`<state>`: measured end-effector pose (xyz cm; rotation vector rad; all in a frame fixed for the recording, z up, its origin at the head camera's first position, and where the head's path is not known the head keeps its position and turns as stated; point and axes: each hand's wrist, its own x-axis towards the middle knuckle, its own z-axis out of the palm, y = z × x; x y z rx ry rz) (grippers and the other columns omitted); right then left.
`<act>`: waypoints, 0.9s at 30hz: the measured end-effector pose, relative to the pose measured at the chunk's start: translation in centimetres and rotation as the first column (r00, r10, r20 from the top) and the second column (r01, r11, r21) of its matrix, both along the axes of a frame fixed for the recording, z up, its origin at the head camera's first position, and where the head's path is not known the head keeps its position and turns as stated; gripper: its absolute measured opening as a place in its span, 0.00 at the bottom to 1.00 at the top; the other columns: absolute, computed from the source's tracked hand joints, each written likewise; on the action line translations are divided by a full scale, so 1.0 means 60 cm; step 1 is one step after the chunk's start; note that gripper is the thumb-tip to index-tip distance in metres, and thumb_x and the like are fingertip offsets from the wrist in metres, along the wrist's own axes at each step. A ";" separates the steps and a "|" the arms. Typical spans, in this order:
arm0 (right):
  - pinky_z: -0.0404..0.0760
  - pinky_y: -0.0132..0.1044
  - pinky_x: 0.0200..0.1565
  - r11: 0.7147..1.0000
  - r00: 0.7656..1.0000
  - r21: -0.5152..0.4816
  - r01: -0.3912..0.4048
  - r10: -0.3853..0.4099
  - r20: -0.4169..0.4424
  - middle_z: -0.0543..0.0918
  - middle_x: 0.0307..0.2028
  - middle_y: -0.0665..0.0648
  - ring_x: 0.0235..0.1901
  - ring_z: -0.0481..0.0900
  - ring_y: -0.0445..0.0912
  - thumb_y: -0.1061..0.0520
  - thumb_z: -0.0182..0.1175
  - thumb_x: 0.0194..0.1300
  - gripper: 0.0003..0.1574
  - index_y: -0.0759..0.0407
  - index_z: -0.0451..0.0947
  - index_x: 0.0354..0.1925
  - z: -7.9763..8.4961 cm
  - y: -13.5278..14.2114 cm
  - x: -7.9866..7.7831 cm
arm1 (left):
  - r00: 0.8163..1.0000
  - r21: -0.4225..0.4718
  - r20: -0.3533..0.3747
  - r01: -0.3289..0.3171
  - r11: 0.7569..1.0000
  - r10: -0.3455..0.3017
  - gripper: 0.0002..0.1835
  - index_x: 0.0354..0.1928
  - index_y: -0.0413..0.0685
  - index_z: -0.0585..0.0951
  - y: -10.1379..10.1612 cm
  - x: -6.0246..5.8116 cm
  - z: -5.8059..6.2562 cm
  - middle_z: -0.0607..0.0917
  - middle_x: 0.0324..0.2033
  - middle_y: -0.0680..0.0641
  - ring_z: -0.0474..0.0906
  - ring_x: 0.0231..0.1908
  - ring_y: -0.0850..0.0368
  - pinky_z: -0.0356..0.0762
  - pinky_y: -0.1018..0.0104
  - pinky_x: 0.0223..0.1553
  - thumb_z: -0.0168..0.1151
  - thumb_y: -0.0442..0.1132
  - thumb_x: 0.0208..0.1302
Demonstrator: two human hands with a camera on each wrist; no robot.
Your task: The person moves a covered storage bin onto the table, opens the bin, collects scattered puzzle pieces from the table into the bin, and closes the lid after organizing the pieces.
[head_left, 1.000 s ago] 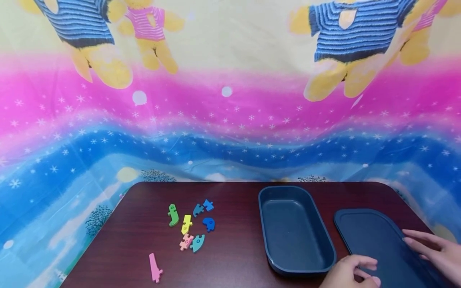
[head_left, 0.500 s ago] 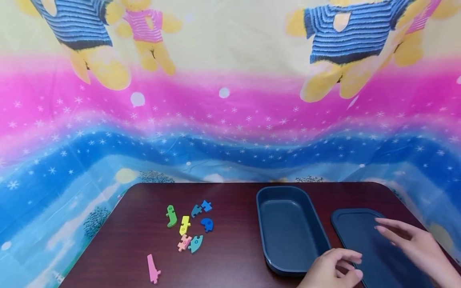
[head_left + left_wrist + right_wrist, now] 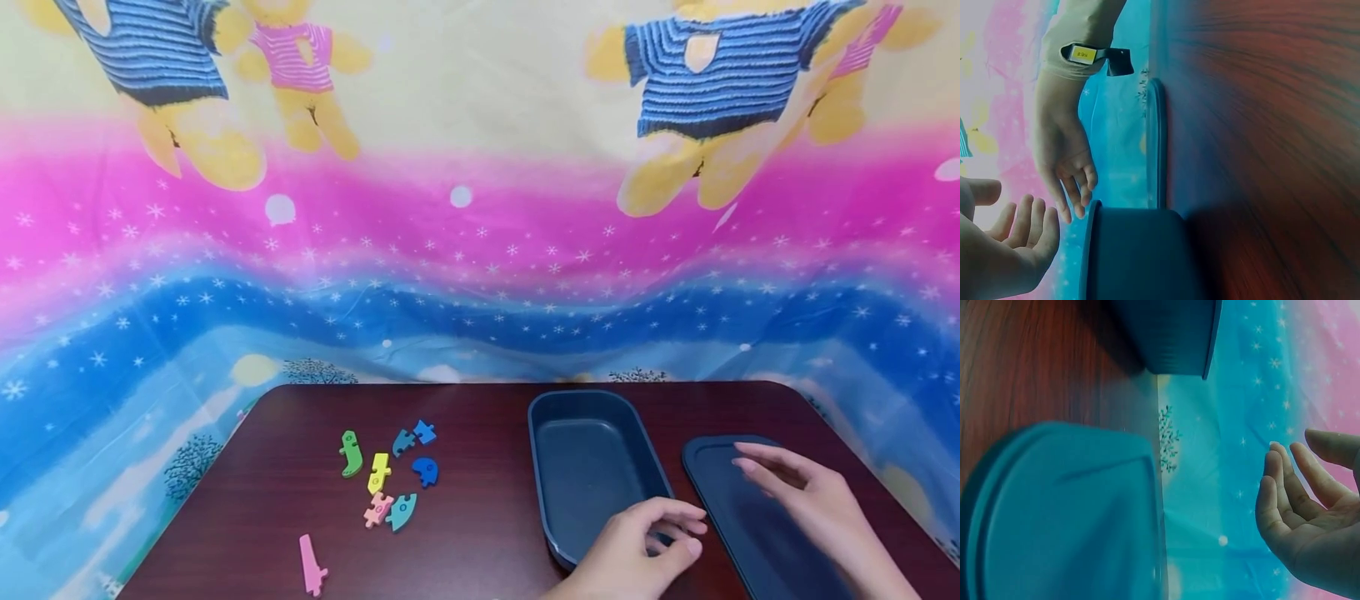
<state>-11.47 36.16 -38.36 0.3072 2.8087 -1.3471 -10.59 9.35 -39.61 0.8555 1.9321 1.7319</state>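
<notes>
My left hand (image 3: 637,542) hovers over the near right rim of a dark blue-grey rectangular box (image 3: 536,467), fingers loosely bent and holding nothing. My right hand (image 3: 813,504) hangs above the box's flat lid (image 3: 720,475), its fingers relaxed and nothing between them. In the left wrist view, both my left hand (image 3: 1016,250) and the strapped right one (image 3: 1066,150) are raised above the box (image 3: 1141,250). The right wrist view has the lid (image 3: 1079,519) lying on the table, apart from my right hand (image 3: 1310,519). The box has no lid on it.
Colourful jigsaw-like pieces lie on the left of the dark wooden table (image 3: 480,550): green (image 3: 350,454), yellow (image 3: 378,473), blue (image 3: 425,472), teal (image 3: 402,512), salmon (image 3: 378,510) and others. A long pink piece (image 3: 311,567) lies nearer the front. A printed cloth (image 3: 465,250) hangs behind.
Both hands have moved leftward, away from the lid's sides. The left hand has come over the box's near edge, the right hand over the lid. Box, lid and pieces have stayed in place.
</notes>
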 end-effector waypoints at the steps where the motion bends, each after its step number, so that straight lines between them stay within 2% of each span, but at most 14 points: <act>1: 0.84 0.40 0.39 1.000 1.000 -0.006 0.003 -0.003 -0.005 0.81 0.56 0.61 0.37 0.80 0.26 0.32 0.55 0.68 0.44 0.60 0.70 0.68 0.000 -0.005 -0.001 | 1.000 -0.001 -0.008 -0.004 1.000 0.004 0.15 0.60 0.54 0.79 -0.003 -0.001 0.000 0.82 0.47 0.65 0.77 0.44 0.75 0.77 0.74 0.43 0.54 0.42 0.75; 3: 0.84 0.39 0.39 1.000 1.000 -0.018 0.005 -0.005 -0.007 0.80 0.57 0.62 0.39 0.81 0.29 0.31 0.55 0.68 0.44 0.60 0.70 0.68 -0.003 -0.013 -0.004 | 0.999 0.003 -0.030 -0.011 1.000 0.011 0.15 0.59 0.53 0.79 -0.010 -0.001 0.000 0.82 0.47 0.65 0.77 0.44 0.75 0.77 0.74 0.44 0.55 0.41 0.75; 6: 0.84 0.41 0.42 0.999 1.000 -0.035 0.009 -0.008 0.011 0.76 0.61 0.66 0.44 0.84 0.40 0.29 0.55 0.67 0.47 0.60 0.69 0.69 -0.006 -0.028 -0.008 | 0.998 0.011 -0.052 -0.028 1.000 0.028 0.15 0.59 0.52 0.79 -0.021 -0.001 0.003 0.82 0.47 0.65 0.77 0.44 0.74 0.77 0.74 0.45 0.55 0.41 0.74; 9: 0.84 0.43 0.44 0.999 1.000 -0.052 0.004 -0.003 0.020 0.73 0.64 0.68 0.50 0.82 0.51 0.28 0.54 0.66 0.49 0.60 0.67 0.70 -0.009 -0.044 -0.014 | 0.997 0.019 -0.063 -0.044 0.999 0.045 0.14 0.59 0.51 0.79 -0.031 -0.001 0.007 0.83 0.47 0.64 0.77 0.44 0.74 0.77 0.74 0.45 0.56 0.40 0.74; 12: 0.83 0.43 0.44 0.999 1.000 -0.052 0.002 -0.002 0.007 0.74 0.63 0.67 0.52 0.81 0.54 0.29 0.54 0.67 0.48 0.60 0.67 0.70 -0.012 -0.058 -0.019 | 0.996 0.035 -0.067 -0.051 0.998 0.053 0.15 0.59 0.49 0.79 -0.043 -0.001 0.008 0.83 0.47 0.61 0.77 0.45 0.74 0.77 0.73 0.45 0.56 0.40 0.74; 17: 0.83 0.39 0.42 0.999 1.000 -0.042 -0.006 0.005 -0.030 0.77 0.59 0.66 0.49 0.82 0.50 0.32 0.54 0.69 0.45 0.60 0.66 0.71 -0.015 -0.075 -0.026 | 0.995 0.070 -0.072 -0.059 0.996 0.064 0.15 0.59 0.47 0.79 -0.061 0.000 0.008 0.84 0.48 0.58 0.77 0.46 0.73 0.77 0.73 0.47 0.55 0.40 0.74; 23: 0.82 0.35 0.42 0.994 0.998 -0.105 -0.025 0.020 -0.053 0.77 0.59 0.66 0.41 0.79 0.28 0.34 0.54 0.71 0.44 0.60 0.63 0.72 -0.017 -0.091 -0.034 | 0.995 0.094 -0.072 -0.067 0.993 0.074 0.15 0.58 0.48 0.79 -0.081 -0.001 0.008 0.84 0.49 0.57 0.77 0.46 0.71 0.77 0.71 0.48 0.56 0.41 0.74; 25: 0.82 0.35 0.42 0.992 0.998 -0.128 -0.024 0.017 -0.058 0.78 0.60 0.65 0.40 0.77 0.24 0.34 0.54 0.71 0.44 0.60 0.63 0.72 -0.018 -0.095 -0.037 | 0.995 0.097 -0.072 -0.066 0.993 0.073 0.15 0.58 0.48 0.79 -0.088 -0.001 0.008 0.84 0.49 0.55 0.77 0.46 0.71 0.77 0.70 0.48 0.56 0.41 0.75; 27: 0.82 0.35 0.42 0.989 0.998 -0.144 -0.020 0.011 -0.058 0.77 0.60 0.65 0.41 0.78 0.25 0.34 0.54 0.71 0.44 0.60 0.63 0.72 -0.019 -0.100 -0.041 | 0.995 0.097 -0.070 -0.064 0.993 0.071 0.15 0.59 0.48 0.79 -0.097 0.000 0.008 0.84 0.50 0.54 0.77 0.47 0.70 0.77 0.69 0.49 0.55 0.42 0.75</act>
